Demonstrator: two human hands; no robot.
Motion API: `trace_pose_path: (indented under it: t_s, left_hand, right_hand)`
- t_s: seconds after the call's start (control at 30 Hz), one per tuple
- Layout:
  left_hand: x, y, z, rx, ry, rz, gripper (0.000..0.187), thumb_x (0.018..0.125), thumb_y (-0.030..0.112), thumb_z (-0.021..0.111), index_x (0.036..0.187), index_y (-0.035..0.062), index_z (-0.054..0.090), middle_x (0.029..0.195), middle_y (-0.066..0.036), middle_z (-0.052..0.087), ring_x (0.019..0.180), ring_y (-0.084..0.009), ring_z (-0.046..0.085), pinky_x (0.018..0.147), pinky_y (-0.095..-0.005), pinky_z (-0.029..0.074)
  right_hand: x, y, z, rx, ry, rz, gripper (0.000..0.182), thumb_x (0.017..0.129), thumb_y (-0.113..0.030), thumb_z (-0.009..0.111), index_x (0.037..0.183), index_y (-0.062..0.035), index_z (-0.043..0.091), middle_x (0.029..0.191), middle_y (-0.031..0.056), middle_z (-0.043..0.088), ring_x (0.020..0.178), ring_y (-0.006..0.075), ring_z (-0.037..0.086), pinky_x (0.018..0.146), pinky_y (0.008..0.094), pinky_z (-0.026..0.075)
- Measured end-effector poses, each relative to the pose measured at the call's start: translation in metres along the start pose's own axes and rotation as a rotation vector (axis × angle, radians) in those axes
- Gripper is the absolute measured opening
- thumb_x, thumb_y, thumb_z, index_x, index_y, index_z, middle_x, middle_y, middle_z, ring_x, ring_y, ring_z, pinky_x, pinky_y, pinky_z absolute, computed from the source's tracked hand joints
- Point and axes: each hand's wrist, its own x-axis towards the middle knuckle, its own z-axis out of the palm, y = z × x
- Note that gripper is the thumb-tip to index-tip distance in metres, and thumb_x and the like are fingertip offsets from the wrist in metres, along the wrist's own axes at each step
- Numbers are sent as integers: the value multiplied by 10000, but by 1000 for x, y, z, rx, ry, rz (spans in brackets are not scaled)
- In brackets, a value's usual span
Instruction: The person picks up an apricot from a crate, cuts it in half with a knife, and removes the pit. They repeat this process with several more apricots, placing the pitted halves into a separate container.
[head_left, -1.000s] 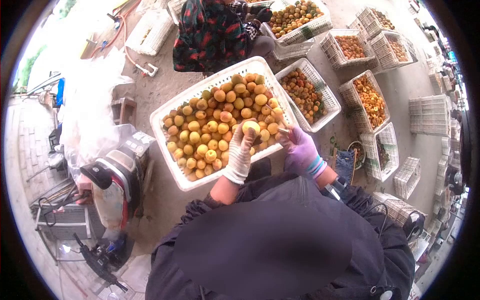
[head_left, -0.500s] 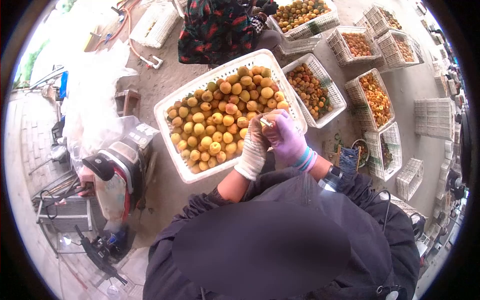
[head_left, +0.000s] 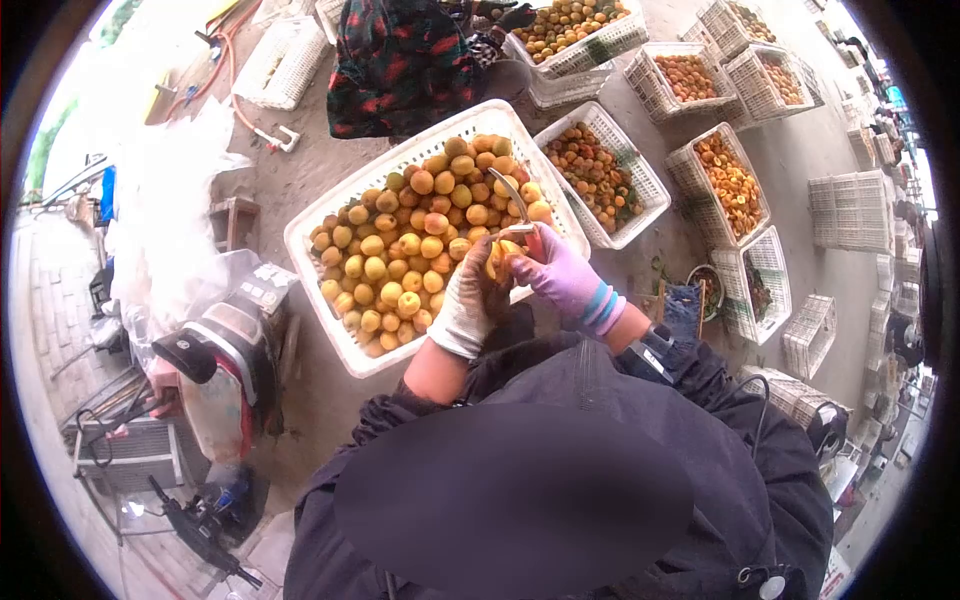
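My left hand (head_left: 470, 300), in a white glove with dark, stained fingers, is closed around an apricot (head_left: 496, 261) that looks split open, orange flesh showing. My right hand (head_left: 566, 276), in a purple glove, grips the reddish handle of a curved knife (head_left: 511, 192). The hooked blade points up and away from me, over the fruit. Right fingertips meet the apricot beside the left fingers. Just beyond both hands, a white plastic crate (head_left: 350, 364) full of whole yellow-orange apricots (head_left: 402, 245) sits tilted in view.
Another person in a dark red-patterned top (head_left: 400, 70) sits beyond the crate. To the right stand a crate of mixed fruit (head_left: 655, 212) and a crate of cut fruit (head_left: 690, 185). A scooter (head_left: 215, 345) is on the left, near plastic sheeting (head_left: 185, 200).
My hands have moved slightly apart and turned, so the apricot and the curved blade now show. The whole scene has shifted a little left in view.
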Motion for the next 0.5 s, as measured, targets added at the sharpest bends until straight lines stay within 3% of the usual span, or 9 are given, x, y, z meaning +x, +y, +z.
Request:
trace_pose_path:
  t_s: [0.1, 0.17, 0.2, 0.23, 0.3, 0.33, 0.37, 0.43, 0.5]
  left_hand:
    - [8, -5, -18, 10, 10, 99, 356, 930, 334, 571, 1161, 63, 552, 1036, -63, 587, 935, -130, 576, 788, -268, 504]
    - [6, 0, -12, 750, -75, 490, 270, 921, 172, 567, 1170, 71, 542, 1053, -76, 583, 942, -151, 574, 823, -290, 494]
    - [1, 9, -12, -91, 23, 22, 266, 892, 4, 523, 1152, 54, 536, 1052, -89, 580, 957, -180, 579, 851, -313, 484]
    - [9, 1, -24, -89, 21, 15, 266, 892, 4, 523, 1152, 54, 536, 1052, -89, 580, 957, -180, 579, 851, -313, 484]
    - [34, -20, -65, 824, -11, 572, 260, 883, 51, 569, 1141, 52, 535, 1046, -94, 575, 932, -176, 578, 836, -297, 483]
    - [30, -16, -61, 734, 49, 484, 341, 884, 279, 641, 1149, 93, 536, 1009, -77, 589, 896, -148, 588, 781, -285, 506]
    - [27, -10, -56, 737, 47, 486, 341, 884, 279, 641, 1149, 93, 536, 1009, -77, 589, 896, -148, 588, 781, -285, 506]
    - [19, 6, -46, 138, 89, -51, 438, 910, 468, 573, 1176, 124, 521, 973, -55, 605, 860, -143, 607, 731, -277, 530]
    - [27, 5, -64, 100, -123, -79, 513, 915, 547, 521, 1197, 118, 515, 959, -42, 621, 854, -161, 635, 714, -293, 552]
  right_hand:
    - [2, 11, -4, 42, -2, -2, 509, 872, -405, 680, 1202, -54, 514, 1033, 3, 586, 894, 65, 530, 788, 222, 452]
    - [1, 14, -6, 168, 13, 77, 509, 877, -428, 665, 1190, -52, 523, 999, -3, 593, 869, 64, 530, 755, 224, 454]
    - [0, 15, -6, 172, 20, 77, 509, 877, -428, 665, 1190, -52, 523, 999, -3, 593, 869, 64, 530, 755, 224, 454]
    - [-1, 12, -4, 172, 35, 65, 508, 880, -439, 656, 1183, -53, 526, 976, -6, 593, 858, 61, 527, 740, 222, 452]
    - [-3, 13, -5, 172, 53, 52, 507, 884, -450, 647, 1177, -54, 528, 954, -10, 592, 848, 58, 524, 726, 220, 450]
    - [-3, 16, -7, 230, 53, 106, 484, 886, -426, 654, 1169, -53, 534, 948, -14, 591, 847, 64, 528, 737, 220, 450]
    - [-2, 17, -7, 287, 52, 158, 461, 888, -402, 662, 1161, -52, 540, 941, -17, 590, 846, 69, 531, 747, 219, 449]
    - [0, 16, -1, 182, 96, 62, 448, 875, -359, 685, 1166, -48, 542, 966, -4, 591, 867, 84, 537, 774, 231, 453]
    - [4, 22, 5, 75, 142, -30, 441, 863, -315, 707, 1171, -44, 545, 991, 9, 591, 888, 99, 542, 801, 243, 456]
